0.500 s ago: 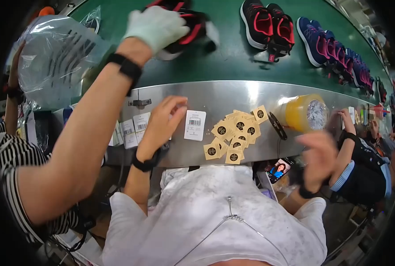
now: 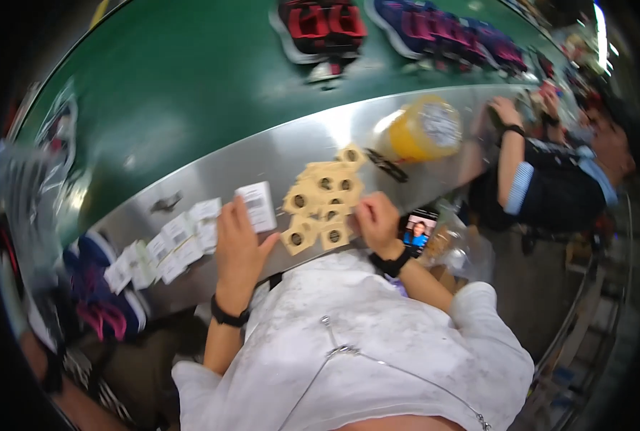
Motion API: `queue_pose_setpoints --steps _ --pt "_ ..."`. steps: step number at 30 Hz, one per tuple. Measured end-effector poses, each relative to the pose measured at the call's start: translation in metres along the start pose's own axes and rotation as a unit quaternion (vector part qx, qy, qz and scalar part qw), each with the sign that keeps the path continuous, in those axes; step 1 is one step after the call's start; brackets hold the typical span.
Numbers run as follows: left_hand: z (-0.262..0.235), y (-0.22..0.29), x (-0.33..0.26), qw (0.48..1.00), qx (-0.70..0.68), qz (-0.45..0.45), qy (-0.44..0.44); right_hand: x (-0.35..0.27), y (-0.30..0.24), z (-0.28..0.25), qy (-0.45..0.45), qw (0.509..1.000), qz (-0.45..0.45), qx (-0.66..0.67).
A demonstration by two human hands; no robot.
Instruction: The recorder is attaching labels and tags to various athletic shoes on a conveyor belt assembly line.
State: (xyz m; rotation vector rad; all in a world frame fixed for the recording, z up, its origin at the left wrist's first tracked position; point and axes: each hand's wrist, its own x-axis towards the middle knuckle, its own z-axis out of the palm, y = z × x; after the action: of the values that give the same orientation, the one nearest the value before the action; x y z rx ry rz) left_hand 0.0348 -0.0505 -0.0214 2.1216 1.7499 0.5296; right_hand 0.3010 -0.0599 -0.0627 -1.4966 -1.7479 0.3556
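left grip (image 2: 235, 241) spread beside a white card (image 2: 257, 207); right grip (image 2: 377, 223) curled, hold unclear, by tan dark-circled cards (image 2: 321, 195).

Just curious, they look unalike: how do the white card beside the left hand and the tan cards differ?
The white card is bigger than each of the tan cards. The tan cards carry dark discs; the white card shows none. Both lie on the metal surface.

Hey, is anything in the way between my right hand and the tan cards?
Nothing visible: your right hand is right beside the lower right edge of the tan cards. The slim black object lies farther up, off that path.
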Motion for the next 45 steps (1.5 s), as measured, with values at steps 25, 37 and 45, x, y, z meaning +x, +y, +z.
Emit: queue_pose_setpoints --steps 25,37,45 --pt "-0.003 0.005 0.005 0.999 -0.01 -0.025 -0.023 0.008 -0.004 -0.005 -0.006 1.0 -0.015 0.026" --pt "-0.006 0.0 0.005 0.999 -0.027 -0.044 -0.017 0.017 -0.014 -0.009 -0.025 0.994 0.065 0.08" --pt "-0.012 -0.004 0.002 0.995 -0.087 -0.041 -0.01 0.239 -0.045 0.062 -0.01 0.942 -0.228 -0.246"
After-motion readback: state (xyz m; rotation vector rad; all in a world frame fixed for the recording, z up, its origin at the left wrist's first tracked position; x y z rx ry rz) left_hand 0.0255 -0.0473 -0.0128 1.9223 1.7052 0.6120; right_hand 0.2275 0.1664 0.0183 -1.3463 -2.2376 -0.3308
